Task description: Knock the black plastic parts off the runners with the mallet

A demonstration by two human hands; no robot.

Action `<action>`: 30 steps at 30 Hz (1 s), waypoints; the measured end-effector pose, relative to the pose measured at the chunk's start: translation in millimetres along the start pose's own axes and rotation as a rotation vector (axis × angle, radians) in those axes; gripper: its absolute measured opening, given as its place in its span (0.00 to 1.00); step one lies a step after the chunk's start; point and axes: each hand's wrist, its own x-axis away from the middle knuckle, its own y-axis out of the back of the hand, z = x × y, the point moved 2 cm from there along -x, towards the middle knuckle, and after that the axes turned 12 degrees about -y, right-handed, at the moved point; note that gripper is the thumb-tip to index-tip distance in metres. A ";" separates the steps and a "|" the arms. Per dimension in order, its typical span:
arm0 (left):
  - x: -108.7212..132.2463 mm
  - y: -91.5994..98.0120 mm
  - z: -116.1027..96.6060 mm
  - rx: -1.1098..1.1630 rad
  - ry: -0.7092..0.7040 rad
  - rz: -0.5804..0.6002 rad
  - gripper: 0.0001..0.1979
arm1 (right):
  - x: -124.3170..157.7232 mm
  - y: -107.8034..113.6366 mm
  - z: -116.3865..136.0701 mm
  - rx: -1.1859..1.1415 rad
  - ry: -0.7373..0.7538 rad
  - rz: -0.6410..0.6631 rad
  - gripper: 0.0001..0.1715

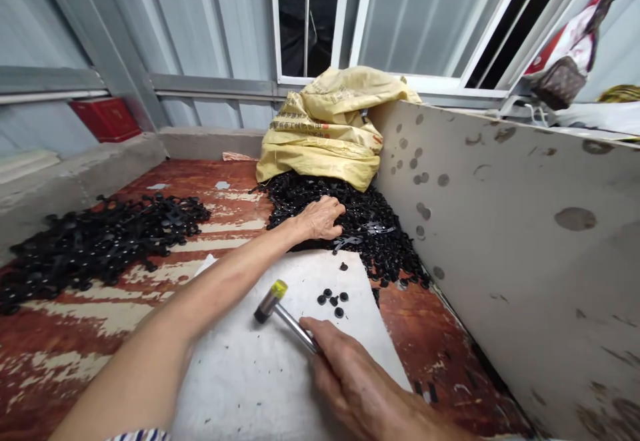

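My right hand (360, 367) is wrapped round the metal handle of a small mallet (295, 327). Its head, one face yellow and the other black, hangs over the white sheet (240, 367). My left hand (321, 218) reaches forward into a heap of small black plastic parts (385, 247). The fingers of that hand curl down against the heap, and whatever they pinch is hidden. Several loose round black pieces (339, 312) lie on the sheet between the hands, with a single one (343, 266) closer to the heap.
A yellow woven sack (320, 141) spills the heap at the back. More black parts (110, 241) are piled at left on the worn red-brown tabletop (30, 374). A spotted grey board (505, 227) walls off the right side. A red box (107, 119) stands behind, at left.
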 end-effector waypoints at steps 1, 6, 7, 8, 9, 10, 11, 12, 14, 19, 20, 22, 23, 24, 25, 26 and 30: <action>1.7 0.3 -1.7 -0.002 0.002 0.001 0.17 | -3.6 -1.3 8.5 0.065 0.024 -0.001 0.34; 9.4 -1.2 -19.4 0.014 0.049 0.036 0.17 | -13.4 -4.3 31.2 0.331 0.121 -0.102 0.33; 9.3 -2.3 -23.7 0.018 0.076 0.051 0.18 | -13.8 -5.2 31.1 0.381 0.133 -0.106 0.33; 8.3 -3.6 -28.0 0.021 0.103 0.064 0.20 | -13.9 -5.8 29.8 0.422 0.152 -0.110 0.32; 6.3 -5.0 -32.0 0.020 0.130 0.071 0.22 | -13.7 -5.6 27.5 0.445 0.184 -0.125 0.29; 3.5 -6.5 -35.5 0.017 0.157 0.076 0.25 | -13.3 -4.4 24.5 0.449 0.233 -0.156 0.26; 0.0 -8.0 -38.5 0.015 0.178 0.083 0.26 | -13.0 -1.8 20.8 0.433 0.289 -0.202 0.22; -3.7 -9.3 -40.9 0.013 0.194 0.092 0.26 | -13.0 2.6 16.4 0.397 0.341 -0.272 0.19; -10.5 -10.5 -43.5 0.013 0.219 0.111 0.27 | -15.1 16.1 5.4 0.301 0.414 -0.429 0.16; -15.0 -5.2 -40.7 0.005 0.190 0.118 0.24 | -39.0 67.2 -35.0 0.212 0.238 -0.719 0.16; -14.5 -3.7 -38.7 -0.002 0.181 0.108 0.23 | -45.6 77.7 -44.0 0.215 0.167 -0.767 0.16; -14.5 -1.2 -33.5 -0.020 0.169 0.083 0.21 | -58.9 95.6 -59.7 0.237 0.025 -0.853 0.14; -15.3 -0.3 -30.5 -0.029 0.167 0.073 0.20 | -65.4 102.2 -65.6 0.257 -0.041 -0.875 0.12; -16.5 0.4 -27.2 -0.036 0.166 0.064 0.20 | -71.5 107.4 -69.7 0.281 -0.098 -0.886 0.10; -18.0 1.1 -24.0 -0.041 0.165 0.057 0.20 | -77.2 111.3 -72.1 0.306 -0.150 -0.893 0.12; -19.7 1.9 -20.9 -0.043 0.164 0.050 0.20 | -82.4 114.2 -72.9 0.332 -0.193 -0.893 0.15; -24.4 6.8 -10.3 -0.044 0.169 0.020 0.18 | -99.1 121.2 -66.2 0.429 -0.301 -0.876 0.19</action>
